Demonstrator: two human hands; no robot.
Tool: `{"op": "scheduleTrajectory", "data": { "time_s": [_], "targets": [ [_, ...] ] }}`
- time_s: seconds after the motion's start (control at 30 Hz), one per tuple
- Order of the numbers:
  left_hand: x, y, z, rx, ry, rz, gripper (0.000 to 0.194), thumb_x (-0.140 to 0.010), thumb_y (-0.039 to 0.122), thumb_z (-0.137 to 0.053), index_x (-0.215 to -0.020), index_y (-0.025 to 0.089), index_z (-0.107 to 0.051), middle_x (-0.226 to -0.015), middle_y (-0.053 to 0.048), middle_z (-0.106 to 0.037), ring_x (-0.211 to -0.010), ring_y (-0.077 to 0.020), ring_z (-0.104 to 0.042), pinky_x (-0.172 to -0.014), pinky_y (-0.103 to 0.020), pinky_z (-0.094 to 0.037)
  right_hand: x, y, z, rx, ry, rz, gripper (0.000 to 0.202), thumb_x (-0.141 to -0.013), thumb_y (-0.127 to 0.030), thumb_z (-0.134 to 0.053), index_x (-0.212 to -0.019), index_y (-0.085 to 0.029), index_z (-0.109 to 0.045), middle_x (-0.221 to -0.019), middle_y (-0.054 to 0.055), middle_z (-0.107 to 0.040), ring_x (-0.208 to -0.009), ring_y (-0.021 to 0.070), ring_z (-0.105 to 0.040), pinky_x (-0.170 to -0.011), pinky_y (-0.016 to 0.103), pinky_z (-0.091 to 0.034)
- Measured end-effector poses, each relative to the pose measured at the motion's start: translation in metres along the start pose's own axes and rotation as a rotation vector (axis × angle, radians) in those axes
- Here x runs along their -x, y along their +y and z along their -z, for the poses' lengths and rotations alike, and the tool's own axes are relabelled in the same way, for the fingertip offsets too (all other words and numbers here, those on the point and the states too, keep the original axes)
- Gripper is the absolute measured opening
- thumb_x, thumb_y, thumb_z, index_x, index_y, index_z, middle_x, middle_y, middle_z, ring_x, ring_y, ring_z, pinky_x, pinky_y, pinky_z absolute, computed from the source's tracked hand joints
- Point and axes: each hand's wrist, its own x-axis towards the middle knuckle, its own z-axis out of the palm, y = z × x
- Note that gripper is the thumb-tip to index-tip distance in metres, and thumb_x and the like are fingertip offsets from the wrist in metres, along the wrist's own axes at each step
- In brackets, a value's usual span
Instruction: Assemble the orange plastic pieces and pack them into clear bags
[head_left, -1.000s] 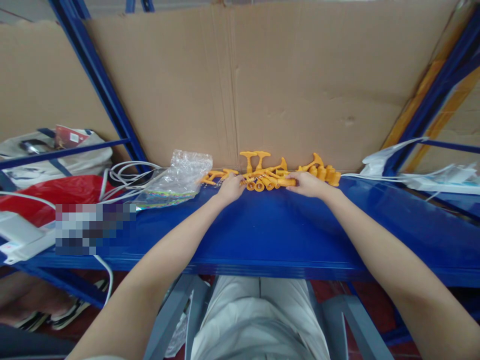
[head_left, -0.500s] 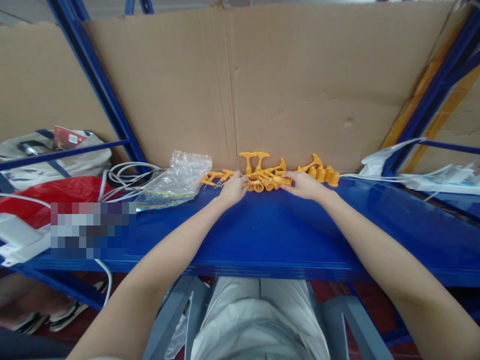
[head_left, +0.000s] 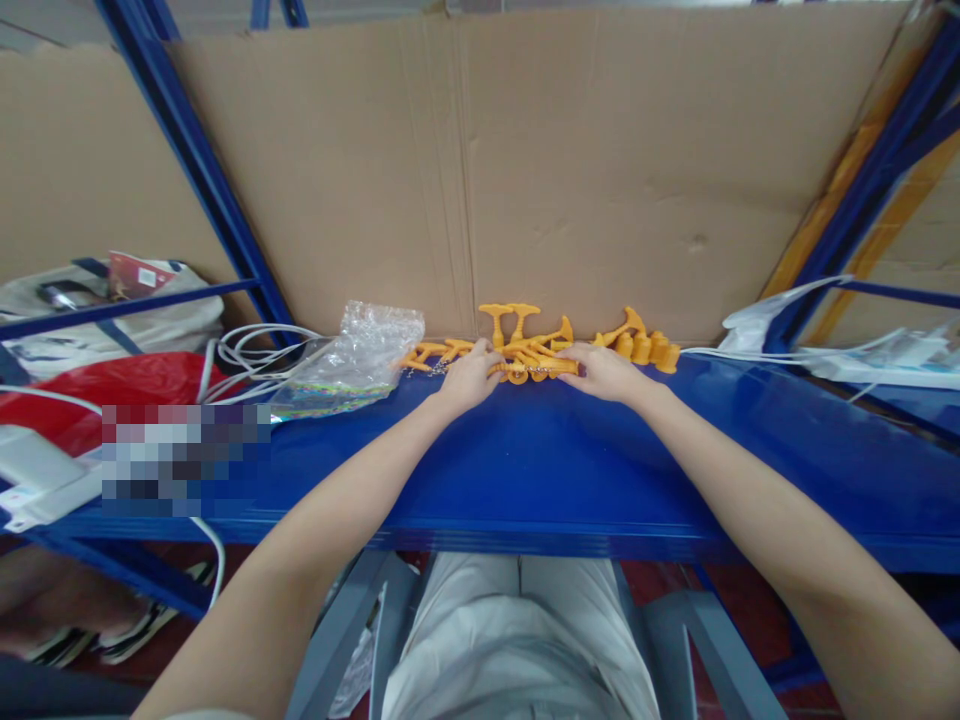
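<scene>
No legible text, numbers or brands. White label (head_left: pixel 148 277) on the red packet (head_left: pixel 127 270), far left: too small to read. Mark on white power strip (head_left: pixel 60 488), lower left: same, unreadable.

The left hand (head_left: pixel 471 377) and right hand (head_left: pixel 601 373) hold orange plastic pieces (head_left: pixel 556 367) over the blue shelf (head_left: pixel 525 455).

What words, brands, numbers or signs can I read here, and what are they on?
No text can be read.
White label on the red packet: too small.
Small mark on the white plastic unit: too small and blurred.
Colourful edge of the clear bag: no words discernible.
Yellow pieces: no lettering discernible.
</scene>
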Motion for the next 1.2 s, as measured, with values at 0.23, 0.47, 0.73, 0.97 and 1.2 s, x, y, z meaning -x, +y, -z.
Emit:
{"op": "scheduleTrajectory", "data": {
  "time_s": [0.23,0.47,0.73,0.97,1.2],
  "targets": [
    [0.000,-0.003,-0.002,-0.022,-0.018,0.094,0.024,-0.090,0.023,-0.052,-0.105,0.020,-0.071,-0.115,-0.009,-0.055,-0.097,-0.0220,-0.064,-0.086,-0.034,-0.053,-0.001,0.002,0.000,-0.003,0.060,0.010,0.027,-0.088,-0.024,-0.059,-0.112,-0.016,-0.069,-0.111,0.013,-0.072,-0.100,0.0265,-0.068,-0.087,0.040,-0.052],
    [-0.001,-0.008,-0.003,-0.023,-0.023,0.149,0.025,-0.090,0.021,-0.052,-0.105,0.018,-0.071,-0.114,-0.010,-0.055,-0.099,-0.0224,-0.064,-0.088,-0.034,-0.052,0.000,0.002,0.001,0.006,0.069,0.025,0.030,-0.088,-0.024,-0.058,-0.114,-0.017,-0.069,-0.109,0.012,-0.073,-0.097,0.0268,-0.069,-0.087,0.040,-0.051],
    [0.000,-0.001,0.001,-0.012,-0.020,0.107,0.025,-0.091,0.021,-0.051,-0.104,0.016,-0.071,-0.115,-0.010,-0.056,-0.099,-0.0223,-0.064,-0.090,-0.035,-0.053,0.000,0.001,0.003,0.027,0.060,-0.008,0.030,-0.088,-0.024,-0.058,-0.114,-0.014,-0.069,-0.111,0.014,-0.072,-0.099,0.0278,-0.068,-0.088,0.040,-0.051],
    [-0.002,-0.008,-0.002,0.018,0.034,0.124,0.025,-0.091,0.021,-0.051,-0.105,0.016,-0.071,-0.113,-0.011,-0.055,-0.098,-0.0216,-0.063,-0.090,-0.034,-0.053,0.001,0.005,0.003,0.048,0.074,-0.009,0.028,-0.088,-0.024,-0.056,-0.112,-0.017,-0.069,-0.109,0.013,-0.072,-0.098,0.0277,-0.068,-0.085,0.040,-0.051],
    [-0.002,-0.004,-0.002,0.045,0.047,0.070,0.023,-0.090,0.022,-0.051,-0.099,0.017,-0.071,-0.109,-0.009,-0.054,-0.096,-0.0207,-0.062,-0.090,-0.036,-0.053,0.000,-0.002,0.001,0.029,0.084,0.037,0.031,-0.089,-0.025,-0.056,-0.116,-0.018,-0.068,-0.108,0.012,-0.073,-0.097,0.0264,-0.068,-0.086,0.040,-0.051]
  ]
}}
